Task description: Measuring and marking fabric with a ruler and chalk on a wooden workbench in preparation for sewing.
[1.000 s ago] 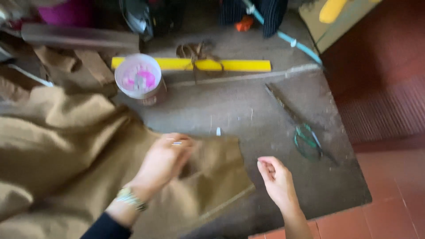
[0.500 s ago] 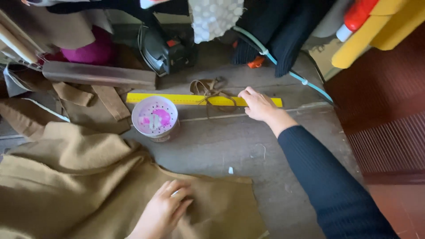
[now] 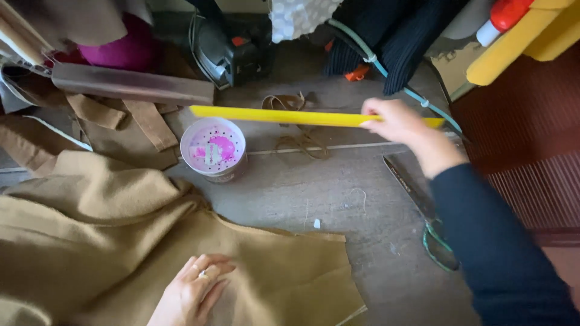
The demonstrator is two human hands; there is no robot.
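My right hand (image 3: 399,122) grips a long yellow ruler (image 3: 284,116) near its right end and holds it lifted above the grey table (image 3: 302,199). My left hand (image 3: 193,290) rests flat, fingers apart, on a large tan piece of cloth (image 3: 109,241) spread over the table's left and front. A ring shows on one finger. Just below the ruler's left end stands a round white tub (image 3: 213,149) with a pink, dotted lid.
Green-handled scissors (image 3: 423,205) lie at the right of the table. Tan cloth strips (image 3: 145,121) and a brown tape (image 3: 296,121) lie at the back, near a dark iron (image 3: 229,48), a long brownish bar (image 3: 133,84) and dark clothing (image 3: 386,30). Red floor lies to the right.
My right hand reached across to the yellow ruler, took hold of it and lifted it off the table. My left hand stayed pressed on the tan cloth.
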